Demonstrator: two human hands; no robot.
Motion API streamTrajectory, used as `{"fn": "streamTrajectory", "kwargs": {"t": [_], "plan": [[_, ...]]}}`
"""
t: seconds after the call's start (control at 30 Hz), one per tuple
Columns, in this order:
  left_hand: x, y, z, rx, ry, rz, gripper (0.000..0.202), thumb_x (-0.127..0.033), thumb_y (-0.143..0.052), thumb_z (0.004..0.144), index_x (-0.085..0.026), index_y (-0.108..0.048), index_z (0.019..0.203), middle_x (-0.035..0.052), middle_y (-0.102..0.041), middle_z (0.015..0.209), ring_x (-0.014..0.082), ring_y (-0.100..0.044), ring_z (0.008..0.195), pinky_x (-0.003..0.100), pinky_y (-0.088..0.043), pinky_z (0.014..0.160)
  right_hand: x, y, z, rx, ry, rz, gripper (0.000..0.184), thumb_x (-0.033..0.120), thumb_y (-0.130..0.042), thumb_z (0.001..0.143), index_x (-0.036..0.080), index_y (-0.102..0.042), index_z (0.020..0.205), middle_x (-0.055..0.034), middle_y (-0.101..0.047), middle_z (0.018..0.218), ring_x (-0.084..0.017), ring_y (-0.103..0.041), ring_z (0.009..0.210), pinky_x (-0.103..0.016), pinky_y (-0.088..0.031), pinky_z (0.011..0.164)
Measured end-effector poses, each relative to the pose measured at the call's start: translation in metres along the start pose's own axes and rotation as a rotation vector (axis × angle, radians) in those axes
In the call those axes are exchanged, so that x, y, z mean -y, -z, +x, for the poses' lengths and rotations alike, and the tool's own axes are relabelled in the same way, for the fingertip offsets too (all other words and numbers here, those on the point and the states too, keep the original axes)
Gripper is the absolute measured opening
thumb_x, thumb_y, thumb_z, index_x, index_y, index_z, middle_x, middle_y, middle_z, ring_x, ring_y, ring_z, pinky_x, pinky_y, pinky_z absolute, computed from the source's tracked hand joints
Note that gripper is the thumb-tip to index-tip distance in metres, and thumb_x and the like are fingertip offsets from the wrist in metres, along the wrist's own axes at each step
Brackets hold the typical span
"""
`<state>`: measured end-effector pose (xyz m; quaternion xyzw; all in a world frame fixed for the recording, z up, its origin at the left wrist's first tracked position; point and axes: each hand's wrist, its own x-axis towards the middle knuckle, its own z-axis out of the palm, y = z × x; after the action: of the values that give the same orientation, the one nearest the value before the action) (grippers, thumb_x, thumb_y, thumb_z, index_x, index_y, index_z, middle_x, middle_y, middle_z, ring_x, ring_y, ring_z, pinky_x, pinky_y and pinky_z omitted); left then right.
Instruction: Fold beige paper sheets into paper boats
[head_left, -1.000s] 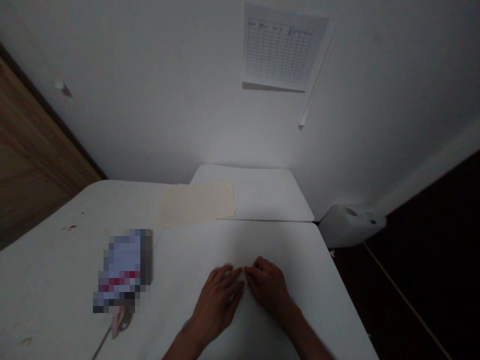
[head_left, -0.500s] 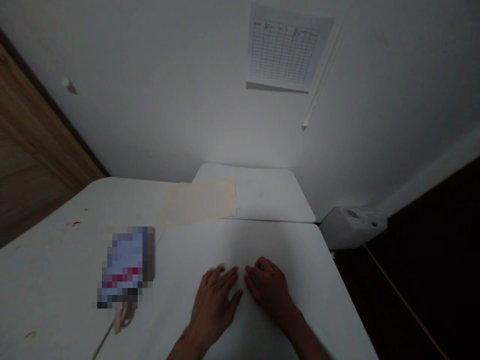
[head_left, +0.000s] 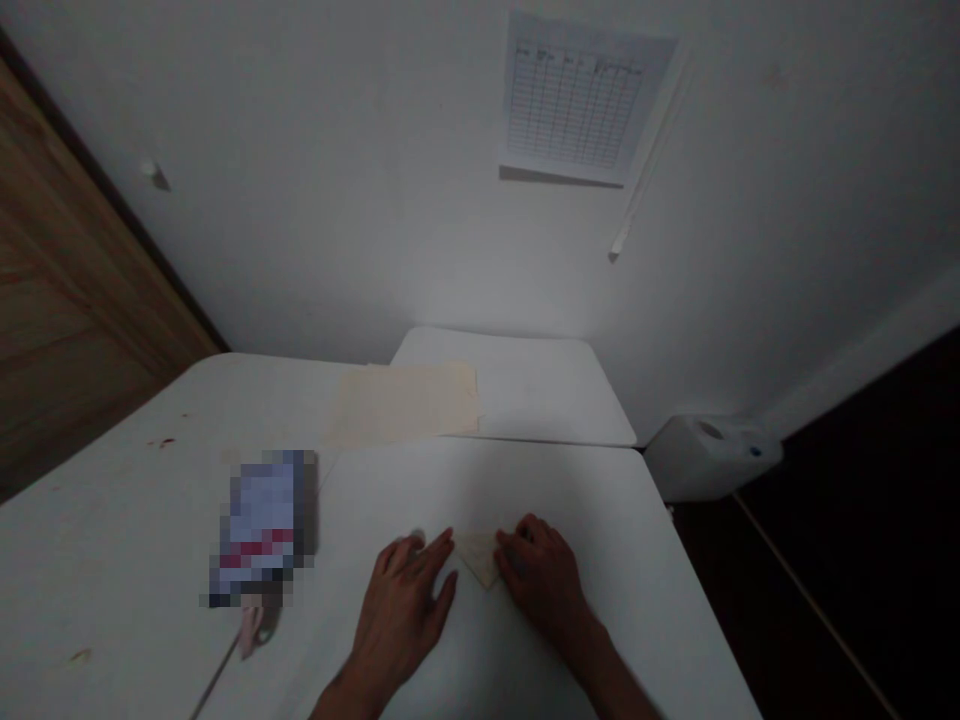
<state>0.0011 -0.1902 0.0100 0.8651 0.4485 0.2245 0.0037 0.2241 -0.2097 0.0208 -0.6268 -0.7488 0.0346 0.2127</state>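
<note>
A small pale triangle of folded paper (head_left: 480, 560) lies flat on the white table (head_left: 517, 660), one point towards me. At its left corner, the outstretched index fingertip of my left hand (head_left: 401, 600) touches or nearly touches it. That hand rests palm down, thumb apart and fingers spread. Curled fingers of my right hand (head_left: 544, 570) pinch or press the triangle's right end against the table, covering that corner.
Flat cream sheets of paper (head_left: 409, 400) lie at the back of the table. A blurred-out bluish packet (head_left: 259, 520) with a pale strap sits to the left. Beyond the right edge stands a white plastic jug (head_left: 705, 460). A printed chart (head_left: 577, 100) hangs on the wall.
My left hand has slid to the left, away from my right hand, uncovering the paper triangle between them. My right hand stays in nearly the same place. The view has shifted slightly.
</note>
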Motion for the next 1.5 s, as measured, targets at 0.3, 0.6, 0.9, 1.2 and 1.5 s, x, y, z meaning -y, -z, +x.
{"fn": "streamTrajectory", "kwargs": {"t": [0.3,0.6,0.9,1.2,1.5], "plan": [[-0.004,0.0,-0.003,-0.047,-0.101,0.061,0.041,-0.024,-0.049,0.092,-0.017,-0.052,0.131,0.0115,-0.048,0.142,0.0304,-0.049,0.125,0.048,-0.041,0.101,0.001,-0.003,-0.001,-0.02,0.013,-0.016,0.016,0.027,-0.057,0.091,0.027,-0.065,0.104,-0.0027,-0.057,0.089,-0.017,-0.053,0.084,-0.028,-0.039,0.078],[-0.025,0.006,0.01,0.153,-0.328,-0.069,0.052,-0.024,-0.045,0.095,-0.019,-0.034,0.146,0.0075,-0.041,0.148,0.0232,-0.039,0.135,0.04,-0.042,0.108,0.004,-0.004,-0.003,-0.011,-0.006,-0.039,0.015,0.025,-0.055,0.092,0.028,-0.064,0.104,-0.0028,-0.056,0.09,-0.017,-0.053,0.084,-0.028,-0.039,0.077],[-0.027,0.017,-0.001,0.173,-0.316,-0.086,0.049,-0.024,-0.048,0.094,-0.027,-0.04,0.142,0.0049,-0.029,0.154,0.0298,-0.029,0.139,0.051,-0.039,0.107,0.003,-0.008,-0.003,-0.011,-0.02,-0.056,0.017,0.026,-0.056,0.092,0.03,-0.064,0.107,-0.0021,-0.056,0.088,-0.016,-0.055,0.084,-0.028,-0.04,0.077],[-0.022,0.008,-0.011,0.139,-0.306,-0.02,0.049,-0.025,-0.049,0.092,-0.024,-0.043,0.141,0.0055,-0.037,0.15,0.0298,-0.034,0.138,0.049,-0.042,0.106,0.005,-0.002,-0.003,0.01,-0.018,-0.027,0.019,0.026,-0.057,0.09,0.029,-0.063,0.109,-0.0029,-0.056,0.092,-0.017,-0.054,0.085,-0.029,-0.041,0.078],[-0.025,0.0,-0.003,0.132,-0.215,0.028,0.051,-0.034,-0.046,0.095,-0.02,-0.038,0.144,0.0097,-0.04,0.148,0.0278,-0.047,0.129,0.045,-0.044,0.102,0.009,-0.008,-0.006,0.015,-0.004,-0.086,0.026,0.023,-0.055,0.092,0.033,-0.059,0.116,-0.003,-0.055,0.091,-0.019,-0.052,0.083,-0.03,-0.039,0.075]]}}
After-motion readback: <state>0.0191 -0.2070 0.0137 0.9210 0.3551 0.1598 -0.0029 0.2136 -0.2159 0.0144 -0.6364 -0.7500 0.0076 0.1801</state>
